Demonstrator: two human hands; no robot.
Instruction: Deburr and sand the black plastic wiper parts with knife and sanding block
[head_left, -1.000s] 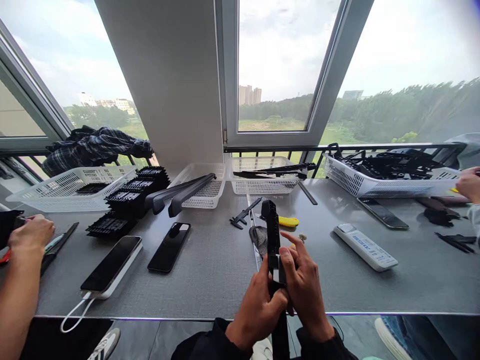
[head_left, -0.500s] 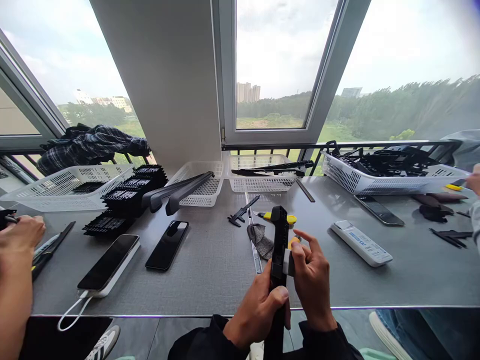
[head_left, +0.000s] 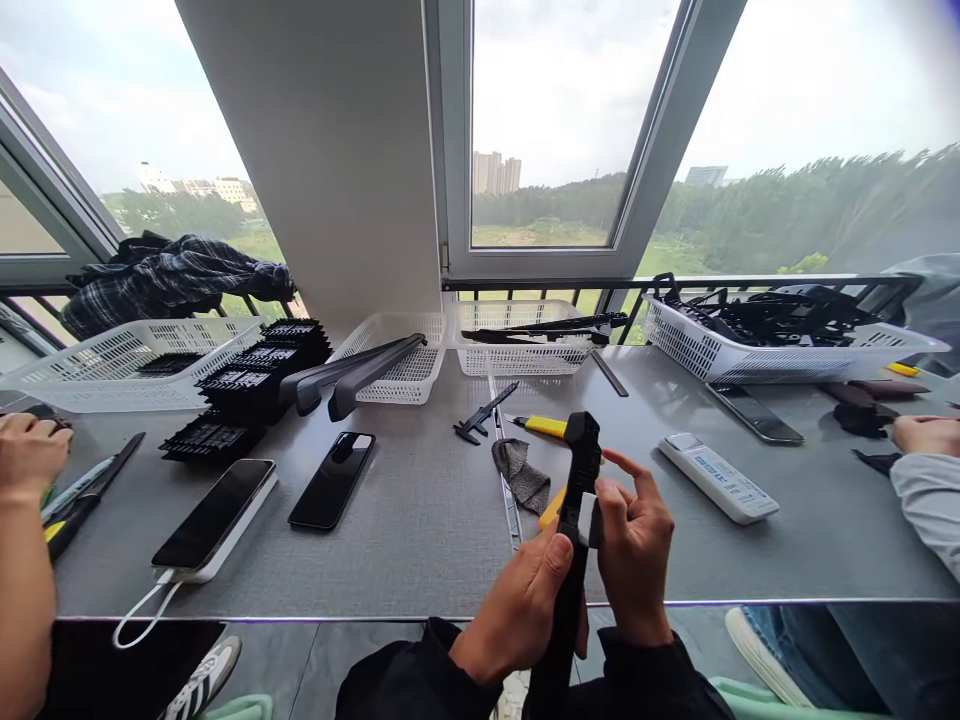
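Observation:
My left hand [head_left: 514,608] is closed around a long black plastic part [head_left: 582,455], which stands tilted up over the table's front edge. In my right hand [head_left: 639,550], thumb and fingers pinch a small light-grey block [head_left: 587,520], pressed against the side of the black part. The index finger of that hand points up beside the part's top end. Just beyond lie a dark grey cloth [head_left: 523,475], a yellow utility knife [head_left: 541,427], a steel ruler [head_left: 511,510] and a black caliper [head_left: 480,420]. Behind the black part, a yellow object is partly hidden.
White baskets [head_left: 517,362] line the window side, with black parts in them. Stacked black trays [head_left: 251,385] and phones [head_left: 335,480] lie left. A white device [head_left: 716,478] lies right. Co-workers' hands [head_left: 30,455] show at both sides.
The black part and both my hands have shifted slightly right, and the part leans further right. The block stays against it. The right co-worker's hand has come further in over the table.

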